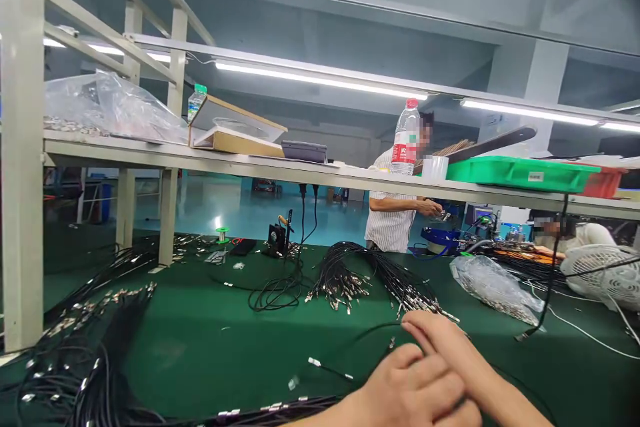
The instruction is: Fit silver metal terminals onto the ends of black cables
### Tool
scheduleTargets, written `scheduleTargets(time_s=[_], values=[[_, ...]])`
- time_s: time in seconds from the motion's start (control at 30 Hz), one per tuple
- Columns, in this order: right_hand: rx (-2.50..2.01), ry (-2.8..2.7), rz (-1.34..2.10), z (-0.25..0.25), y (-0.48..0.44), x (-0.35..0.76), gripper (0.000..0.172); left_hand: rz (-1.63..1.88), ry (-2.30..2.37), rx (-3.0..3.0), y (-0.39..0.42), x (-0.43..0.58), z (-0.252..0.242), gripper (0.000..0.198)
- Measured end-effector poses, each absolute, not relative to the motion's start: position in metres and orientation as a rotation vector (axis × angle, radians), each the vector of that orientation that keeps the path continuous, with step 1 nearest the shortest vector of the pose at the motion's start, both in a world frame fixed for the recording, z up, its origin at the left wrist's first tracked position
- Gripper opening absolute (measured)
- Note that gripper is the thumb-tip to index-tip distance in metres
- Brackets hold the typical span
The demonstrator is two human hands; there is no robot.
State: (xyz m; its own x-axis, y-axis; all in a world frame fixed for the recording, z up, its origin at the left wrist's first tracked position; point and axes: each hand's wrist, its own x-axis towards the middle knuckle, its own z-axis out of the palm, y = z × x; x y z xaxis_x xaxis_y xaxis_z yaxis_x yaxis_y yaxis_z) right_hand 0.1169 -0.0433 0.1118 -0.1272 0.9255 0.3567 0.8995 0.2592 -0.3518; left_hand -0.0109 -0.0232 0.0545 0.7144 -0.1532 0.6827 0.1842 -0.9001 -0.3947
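Both hands are at the near edge of the green worktop (200, 353), right of centre, overlapping. Left hand (410, 390) is underneath, fingers (420, 373) loosely curled. Right hand (450, 347) crosses over it, fingers (425, 327) extended, not clenched. Can't tell if either hand is gripping anything. Thin black cable (370, 328) runs left from under the right fingers. Short black cable with metal terminal (314, 361) lies just left of the hands.

Bundle of terminated black cables (360, 280) sits mid-worktop, beyond the hands. Larger bundle (85, 360) at left edge, another (270, 410) along near edge. Clear plastic bag of cable ends (493, 290) and white fan (600, 277) toward right edge. Co-worker in striped shirt (393, 227) stands beyond the shelf (200, 159), which carries a green tray (520, 173).
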Motion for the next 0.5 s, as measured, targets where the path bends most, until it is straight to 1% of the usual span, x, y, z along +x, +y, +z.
scheduleTargets(time_s=[0.1, 0.13, 0.17, 0.23, 0.27, 0.33, 0.4, 0.5], values=[[-1.537, -2.045, 0.088, 0.113, -0.057, 0.105, 0.024, -1.202, -0.559, -2.459, -0.035, -0.044, 0.071, 0.048], [-1.459, -2.044, 0.065, 0.117, -0.064, 0.105, 0.025, -1.211, -0.746, -2.511, -0.035, -0.056, 0.076, 0.052], [-1.400, -2.033, 0.035, 0.120, -0.071, 0.106, 0.027, -1.200, -0.896, -2.600, -0.033, -0.067, 0.080, 0.049], [-1.362, -2.039, 0.029, 0.127, -0.082, 0.116, 0.027, -1.194, -1.090, -2.825, -0.028, -0.091, 0.091, 0.030], [-1.373, -2.066, 0.053, 0.129, -0.086, 0.124, 0.026, -1.203, -1.114, -2.956, -0.024, -0.105, 0.099, 0.021], [-1.462, -2.129, 0.106, 0.125, -0.090, 0.148, 0.024, -1.327, -1.164, -3.129, -0.017, -0.139, 0.118, 0.025], [-1.613, -2.132, 0.131, 0.111, -0.091, 0.182, 0.025, -1.458, -1.456, -3.158, -0.010, -0.176, 0.140, 0.031], [-1.761, -1.912, 0.214, 0.079, -0.090, 0.237, 0.033, -1.909, -1.771, -2.929, -0.002, -0.227, 0.171, 0.034]])
